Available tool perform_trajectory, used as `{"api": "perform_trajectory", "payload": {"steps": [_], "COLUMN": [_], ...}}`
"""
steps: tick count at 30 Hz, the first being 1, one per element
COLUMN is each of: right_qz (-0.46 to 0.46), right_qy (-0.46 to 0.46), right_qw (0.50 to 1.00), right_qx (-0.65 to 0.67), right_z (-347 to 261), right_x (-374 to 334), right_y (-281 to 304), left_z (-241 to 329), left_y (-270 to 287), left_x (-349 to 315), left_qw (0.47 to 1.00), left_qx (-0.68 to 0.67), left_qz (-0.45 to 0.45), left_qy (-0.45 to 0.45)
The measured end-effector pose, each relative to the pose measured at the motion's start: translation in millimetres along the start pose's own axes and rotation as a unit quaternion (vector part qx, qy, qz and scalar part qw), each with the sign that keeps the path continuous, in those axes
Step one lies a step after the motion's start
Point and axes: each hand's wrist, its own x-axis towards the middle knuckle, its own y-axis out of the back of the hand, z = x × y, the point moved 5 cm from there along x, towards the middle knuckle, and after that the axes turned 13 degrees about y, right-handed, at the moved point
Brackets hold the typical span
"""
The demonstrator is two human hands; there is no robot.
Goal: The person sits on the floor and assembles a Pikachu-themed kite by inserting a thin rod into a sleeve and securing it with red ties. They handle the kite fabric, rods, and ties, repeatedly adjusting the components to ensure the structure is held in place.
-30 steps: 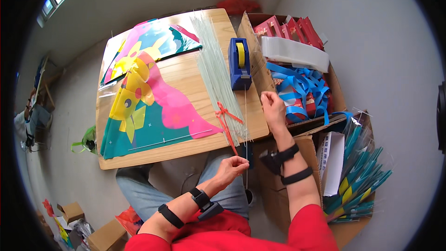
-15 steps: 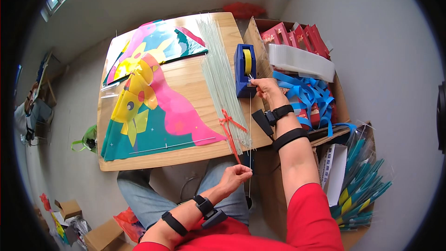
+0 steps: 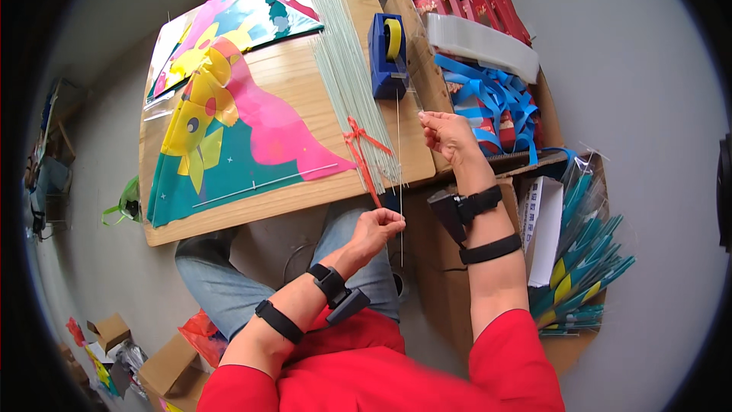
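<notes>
Near the table's front edge, my left hand [image 3: 372,235] pinches a thin pale rod [image 3: 399,160]. The rod stands lengthwise in view, its upper end by the blue tape dispenser [image 3: 389,80] with a yellow core. My right hand [image 3: 448,136] is closed, thumb and finger pinching the end of a clear tape strip [image 3: 412,91] that runs from the dispenser. A bundle of thin pale rods [image 3: 347,69], tied with red ribbon [image 3: 355,134], lies beside the dispenser. A teal, pink and yellow kite sheet [image 3: 252,137] is spread to its left, a white rod across its lower part.
Another printed sheet [image 3: 252,24] lies at the table's [image 3: 290,69] far side. To the right, a cardboard box [image 3: 419,46] holds red packets, a clear plastic roll and blue ribbon [image 3: 499,99]. Rolled teal kites [image 3: 587,267] and a white carton [image 3: 539,233] stand nearer me.
My right hand has moved away from the dispenser, rightward, drawing out tape. My left hand keeps its pinch on the rod. The whole view has shifted, so the table sits higher.
</notes>
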Motion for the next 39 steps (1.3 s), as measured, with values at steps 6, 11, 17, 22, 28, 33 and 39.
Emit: {"api": "perform_trajectory", "payload": {"steps": [6,11,17,22,28,33,39], "right_qz": [0.002,0.003,0.055,0.041,0.019,0.016,0.032], "right_qy": [-0.038,-0.027,-0.025,-0.035,-0.050,-0.033,-0.010], "right_qw": [0.998,0.998,0.997,0.998,0.998,0.999,0.999], "right_qx": [0.052,0.056,0.039,0.029,0.036,0.034,0.029], "right_z": [38.3,79.0,96.4,106.8,101.8,99.4,99.8], "right_x": [-121.8,-218.1,-252.4,-248.4,-249.1,-246.8,-242.5], "right_y": [21.7,26.8,43.1,44.9,49.2,59.6,67.4], "left_z": [2.1,5.7,5.8,7.6,-16.5,-12.5,30.5], "left_y": [0.9,-7.7,-14.2,-16.7,-8.8,29.7,60.6], "left_x": [-0.9,-3.2,-1.5,-2.2,-33.7,-107.5,-97.9], "left_qw": [1.000,1.000,1.000,1.000,0.989,0.988,0.981], "left_qx": [0.006,-0.001,0.008,0.004,0.055,0.089,0.149], "left_qz": [0.003,0.001,-0.010,-0.010,-0.121,-0.083,-0.052], "left_qy": [-0.002,0.004,0.002,0.003,0.068,0.097,0.109]}}
